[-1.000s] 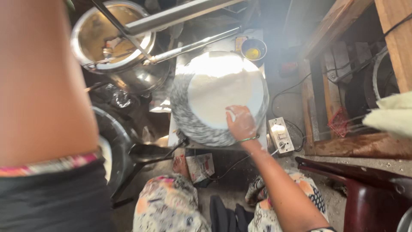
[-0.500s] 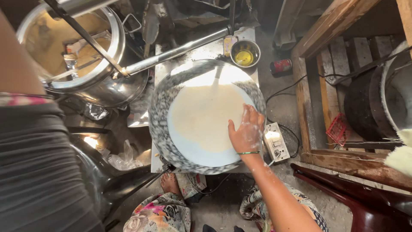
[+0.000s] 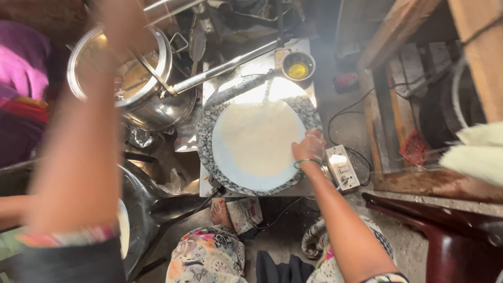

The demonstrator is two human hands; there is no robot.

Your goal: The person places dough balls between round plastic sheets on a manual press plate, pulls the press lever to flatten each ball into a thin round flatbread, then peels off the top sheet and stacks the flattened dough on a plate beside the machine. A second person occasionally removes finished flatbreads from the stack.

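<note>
Flatbread (image 3: 259, 139), thin, soft, tears easily: your right hand (image 3: 309, 149), fingers spread, presses its right edge on the griddle (image 3: 207, 136), gripping nothing; lift there.

Low metal stand on a gritty floor, carrying a round griddle.

The pale metal stand (image 3: 209, 91) sits low over the grey floor (image 3: 335, 89) and bears a speckled round griddle (image 3: 205, 137) that covers most of its top, with a thin white batter sheet (image 3: 257, 139) spread across it. A small metal bowl (image 3: 298, 65) of yellow oil stands at the stand's far corner, just beside the griddle's rim. A white switch box (image 3: 341, 166) lies at the stand's near right edge, its cable trailing across the floor.
</note>
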